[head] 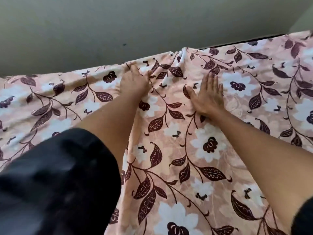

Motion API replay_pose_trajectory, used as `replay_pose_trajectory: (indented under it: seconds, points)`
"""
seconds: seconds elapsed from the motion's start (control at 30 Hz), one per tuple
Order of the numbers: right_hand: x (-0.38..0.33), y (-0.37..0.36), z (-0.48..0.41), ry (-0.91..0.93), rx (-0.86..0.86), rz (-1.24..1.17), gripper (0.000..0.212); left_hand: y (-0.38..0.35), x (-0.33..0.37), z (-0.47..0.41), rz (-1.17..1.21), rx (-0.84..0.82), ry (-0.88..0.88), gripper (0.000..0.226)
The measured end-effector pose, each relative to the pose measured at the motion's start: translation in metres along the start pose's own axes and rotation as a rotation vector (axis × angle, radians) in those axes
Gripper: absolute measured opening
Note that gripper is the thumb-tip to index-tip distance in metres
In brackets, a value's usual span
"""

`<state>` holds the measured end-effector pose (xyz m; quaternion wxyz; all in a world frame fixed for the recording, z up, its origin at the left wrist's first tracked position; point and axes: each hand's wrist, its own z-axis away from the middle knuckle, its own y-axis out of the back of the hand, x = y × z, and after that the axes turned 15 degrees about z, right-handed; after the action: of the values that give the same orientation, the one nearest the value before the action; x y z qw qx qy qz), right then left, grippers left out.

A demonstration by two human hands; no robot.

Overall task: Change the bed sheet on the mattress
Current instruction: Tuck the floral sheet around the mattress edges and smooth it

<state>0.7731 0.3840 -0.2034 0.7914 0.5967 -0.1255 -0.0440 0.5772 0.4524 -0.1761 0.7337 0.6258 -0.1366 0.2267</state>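
Bed sheet (pixel 186 167), pink floral, lies spread over the mattress, which is hidden beneath. Far edge runs left-right along the wall (pixel 101 31). Ridge of bunched cloth (pixel 169 70) at that edge, between both hands. Left hand (pixel 133 82) reaches the edge, fingers stretched out, holding nothing. Right hand (pixel 208 97) flat, fingers straight, pressing the cloth short of the edge. Judgement: ridge needs smoothing wallward, and the left hand is nearer.

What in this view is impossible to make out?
- Mattress: head view, wholly covered by the sheet.
- Sheet's far edge by the wall: bunched folds hide whether it is tucked in.
- Left hand fingertips: motion-blurred, so pressing or pinching is unclear.
- Near-left sheet: hidden behind a blurred black sleeve.
- Bed's ends: cut off by the frame's edges.
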Motion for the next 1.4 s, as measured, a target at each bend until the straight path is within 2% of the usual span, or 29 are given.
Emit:
replay_pose_trajectory:
  seconds: [0.1, 0.17, 0.27, 0.33, 0.4, 0.47, 0.57, 0.6, 0.67, 0.73, 0.8, 0.9, 0.97, 1.03, 1.1, 1.13, 1.23, 1.4]
  points:
    - [-0.018, 0.005, -0.018, 0.049, 0.004, 0.053, 0.083, 0.005, 0.001, -0.022, -0.131, -0.082, -0.016, 0.074]
    - [-0.041, 0.010, -0.021, 0.131, 0.028, 0.088, 0.079, 0.011, 0.001, -0.029, -0.227, -0.127, -0.072, 0.058]
    - [-0.075, 0.016, -0.018, 0.277, 0.046, 0.085, 0.073, 0.020, 0.006, -0.031, -0.191, -0.179, -0.134, 0.034]
    - [-0.091, 0.019, -0.014, 0.429, 0.057, 0.063, 0.072, 0.021, 0.001, -0.031, -0.204, -0.140, -0.156, 0.033]
    - [-0.094, 0.019, -0.011, 0.551, 0.090, -0.019, 0.072, 0.023, -0.011, -0.035, -0.210, -0.028, -0.144, 0.033]
    - [-0.079, 0.018, -0.012, 0.502, 0.173, -0.084, 0.075, 0.023, -0.025, -0.043, -0.150, 0.038, -0.045, 0.031]
    - [-0.047, 0.014, -0.028, 0.274, 0.196, -0.033, 0.082, 0.021, -0.036, -0.053, 0.100, 0.122, 0.122, 0.032]
    - [-0.038, 0.015, -0.035, 0.222, 0.163, -0.009, 0.084, 0.021, -0.037, -0.056, 0.194, 0.146, 0.160, 0.037]
    - [-0.032, 0.018, -0.050, 0.128, 0.084, -0.008, 0.088, 0.022, -0.037, -0.056, 0.325, 0.151, 0.212, 0.063]
    - [-0.038, 0.021, -0.060, 0.073, 0.028, 0.006, 0.090, 0.021, -0.041, -0.058, 0.360, 0.136, 0.180, 0.082]
    - [-0.055, 0.026, -0.065, 0.124, 0.019, 0.041, 0.086, 0.018, -0.049, -0.063, 0.373, 0.126, 0.115, 0.071]
    - [-0.104, 0.036, -0.058, 0.350, 0.035, 0.058, 0.076, 0.016, -0.062, -0.073, 0.433, 0.209, 0.113, 0.038]
    - [-0.140, 0.041, -0.041, 0.504, 0.019, 0.020, 0.070, 0.017, -0.066, -0.074, 0.475, 0.315, 0.148, 0.032]
    - [-0.158, 0.042, -0.024, 0.596, 0.104, -0.005, 0.065, 0.016, -0.065, -0.070, 0.513, 0.381, 0.156, 0.034]
    - [-0.149, 0.038, -0.013, 0.558, 0.262, 0.010, 0.063, 0.012, -0.067, -0.068, 0.573, 0.393, 0.164, 0.038]
    - [-0.136, 0.033, -0.010, 0.476, 0.302, -0.002, 0.064, 0.011, -0.068, -0.069, 0.632, 0.392, 0.154, 0.036]
    - [-0.086, 0.005, -0.004, 0.184, 0.228, -0.033, 0.069, 0.009, -0.073, -0.072, 0.787, 0.393, 0.154, 0.039]
    - [-0.073, -0.017, -0.003, 0.127, 0.240, 0.055, 0.066, 0.010, -0.061, -0.055, 0.851, 0.261, 0.173, 0.068]
